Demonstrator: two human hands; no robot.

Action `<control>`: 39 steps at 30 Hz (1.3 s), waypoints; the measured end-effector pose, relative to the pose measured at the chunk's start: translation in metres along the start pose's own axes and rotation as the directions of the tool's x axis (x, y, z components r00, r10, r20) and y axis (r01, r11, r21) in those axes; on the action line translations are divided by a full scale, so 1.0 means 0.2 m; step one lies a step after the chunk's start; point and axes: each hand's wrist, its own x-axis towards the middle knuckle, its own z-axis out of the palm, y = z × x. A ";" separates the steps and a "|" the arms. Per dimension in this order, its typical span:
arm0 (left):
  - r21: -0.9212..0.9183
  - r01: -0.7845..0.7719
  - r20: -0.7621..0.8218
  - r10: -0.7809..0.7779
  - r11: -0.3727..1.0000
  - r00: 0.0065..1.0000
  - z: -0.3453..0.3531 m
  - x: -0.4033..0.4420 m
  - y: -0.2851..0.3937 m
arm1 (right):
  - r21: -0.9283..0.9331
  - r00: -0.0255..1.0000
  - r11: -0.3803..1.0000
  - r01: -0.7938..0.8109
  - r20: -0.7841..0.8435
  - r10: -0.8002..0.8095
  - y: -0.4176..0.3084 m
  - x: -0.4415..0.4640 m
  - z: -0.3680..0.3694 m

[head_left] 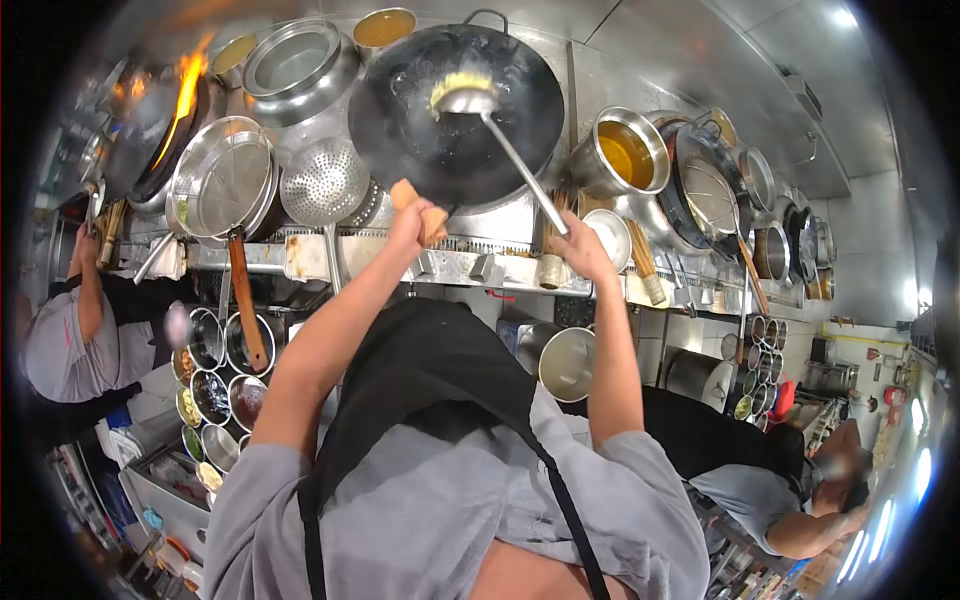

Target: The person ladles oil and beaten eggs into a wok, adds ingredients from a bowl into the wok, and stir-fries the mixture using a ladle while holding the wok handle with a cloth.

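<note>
A large black wok (400, 110) sits on the range ahead, with a little pale yellow food (466, 79) high on its far inner side. My right hand (585, 248) is closed around the end of a long-handled steel ladle (466, 101), its bowl down in the wok against the food. My left hand (408, 226) grips a folded tan cloth (433, 222) at the wok's near left rim. Whether the cloth wraps a wok handle is hidden.
A perforated skimmer (325, 180) and a wood-handled strainer (221, 178) lie to the left. Flames (187, 95) rise farther left, near a co-worker (85, 340). A pot of amber liquid (625, 150) stands right of the wok. Another person (750, 500) is behind on the right.
</note>
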 end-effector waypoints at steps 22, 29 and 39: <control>0.107 -0.003 0.222 -0.021 0.994 0.975 -0.01 -0.03 0.14 | 0.823 0.812 0.090 -0.560 0.524 0.256 -0.04 0.07 0.63; 0.157 -0.020 -0.086 0.034 0.987 0.996 -0.37 -1.06 -0.21 | -0.426 0.751 0.826 -0.369 0.387 0.535 0.64 -0.44 1.26; -0.407 -0.174 -0.709 -0.190 0.897 0.680 -1.16 -1.88 -1.40 | -0.614 0.779 0.784 -0.089 0.448 0.439 0.85 -0.59 1.26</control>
